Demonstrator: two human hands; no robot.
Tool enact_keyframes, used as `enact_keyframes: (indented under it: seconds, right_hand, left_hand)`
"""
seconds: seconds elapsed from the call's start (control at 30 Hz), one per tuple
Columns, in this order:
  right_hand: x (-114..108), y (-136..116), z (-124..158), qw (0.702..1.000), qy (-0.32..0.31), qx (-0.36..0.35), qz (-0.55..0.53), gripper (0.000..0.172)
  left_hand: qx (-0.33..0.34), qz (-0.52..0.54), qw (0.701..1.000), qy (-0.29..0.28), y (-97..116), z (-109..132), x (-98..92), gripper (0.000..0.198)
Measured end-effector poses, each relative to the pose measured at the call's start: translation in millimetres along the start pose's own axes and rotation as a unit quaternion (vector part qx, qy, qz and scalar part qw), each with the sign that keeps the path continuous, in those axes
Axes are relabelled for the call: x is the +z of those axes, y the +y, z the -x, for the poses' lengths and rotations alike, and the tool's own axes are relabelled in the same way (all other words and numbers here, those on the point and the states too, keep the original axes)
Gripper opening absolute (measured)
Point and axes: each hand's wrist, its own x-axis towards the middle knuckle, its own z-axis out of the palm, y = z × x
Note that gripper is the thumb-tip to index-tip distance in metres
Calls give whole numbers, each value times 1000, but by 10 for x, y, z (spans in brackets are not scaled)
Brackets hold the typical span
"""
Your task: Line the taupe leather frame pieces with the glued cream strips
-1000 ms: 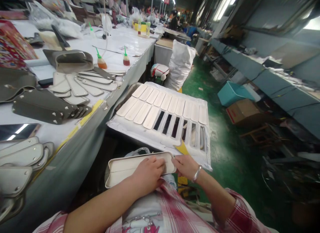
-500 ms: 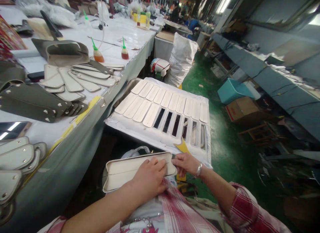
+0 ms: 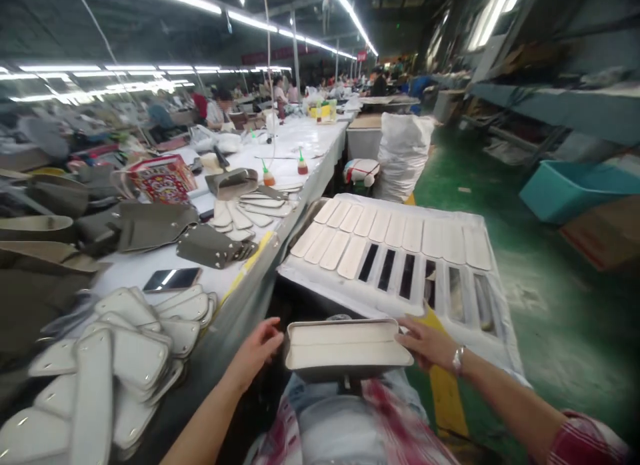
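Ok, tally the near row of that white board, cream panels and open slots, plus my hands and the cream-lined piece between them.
Cream panels, near row: 4
Open slots, near row: 6
Your left hand and right hand: 2
Cream-lined piece: 1
Total: 13

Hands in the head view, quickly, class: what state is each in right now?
Left hand: open, holding nothing, beside the panel.
Right hand: fingers at the panel's right end; whether closed on it cannot be told.
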Motion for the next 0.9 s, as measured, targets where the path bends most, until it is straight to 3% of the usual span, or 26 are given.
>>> enact_keyframes:
  seconds: [0.1,0.23,0.37,0.43,0.5,0.57,0.67,0.8,0.9]
  right_hand:
    - [-9,73,-26,996,-61,-10,-65,56]
    - [80,31,70,990,-60,2,-127,51]
    - [196,-17,167,989,-63,-14,-134,43]
    - [172,4,171,991,-63,-12,-121,41]
    - [81,50,147,997,-40,-16,-71,43]
    - [-40,89,103,998,8,-57,9,53]
    - [-180,54,26,979,73,-173,77,66]
    - [-225,-135,-85,930,84,-280,221,33]
    - [-224,-217,-173,904,63,-294,305,26]
  left_hand:
    - [-36,66,996,-55,-250,-30,81,72]
    - [-3,92,993,-69,-273,-10,229,69]
    - [-37,112,987,-113,-201,51,55,71]
    - [-35,57,987,-146,-122,17,-32,65]
    - [2,-61,983,-171,23,-77,-9,59]
    - [63,-173,965,-185,219,-229,172,56]
    - [152,-266,921,-242,509,-508,681,48]
    - [227,-349,834,-362,717,-784,1329,24]
    - [233,-377,814,-376,716,-855,1511,22]
